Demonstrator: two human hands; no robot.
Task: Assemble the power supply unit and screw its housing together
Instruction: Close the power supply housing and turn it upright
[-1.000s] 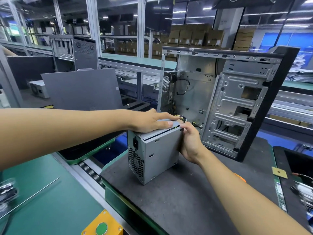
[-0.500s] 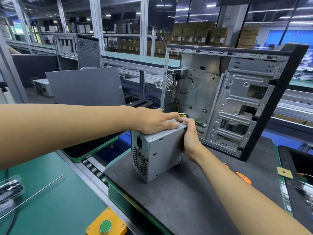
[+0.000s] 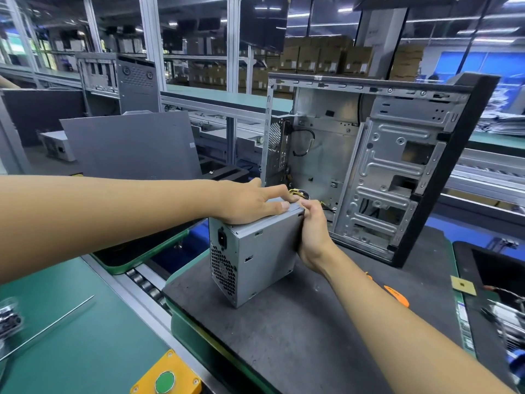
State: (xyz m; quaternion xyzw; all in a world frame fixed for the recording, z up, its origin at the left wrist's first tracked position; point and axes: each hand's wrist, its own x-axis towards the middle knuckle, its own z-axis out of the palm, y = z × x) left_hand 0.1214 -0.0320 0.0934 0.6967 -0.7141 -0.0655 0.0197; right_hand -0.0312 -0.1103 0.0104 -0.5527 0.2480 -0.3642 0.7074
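Bracing the power supply unit (image 3: pixel 255 260) upright on the mat (image 3: pixel 284 336): left hand (image 3: pixel 250 203) flat on top, fingers straight; right hand (image 3: pixel 312 234) curled round its far edge, probably seating the cover.

The grey metal power supply box (image 3: pixel 255 260) stands on the dark rubber-topped worktop (image 3: pixel 284 336), in front and left of the open steel computer case (image 3: pixel 377 172). Left hand (image 3: pixel 247 203) rests on top, right hand (image 3: pixel 312 237) at its right side. Left of the worktop runs the roller conveyor (image 3: pixel 142 282).
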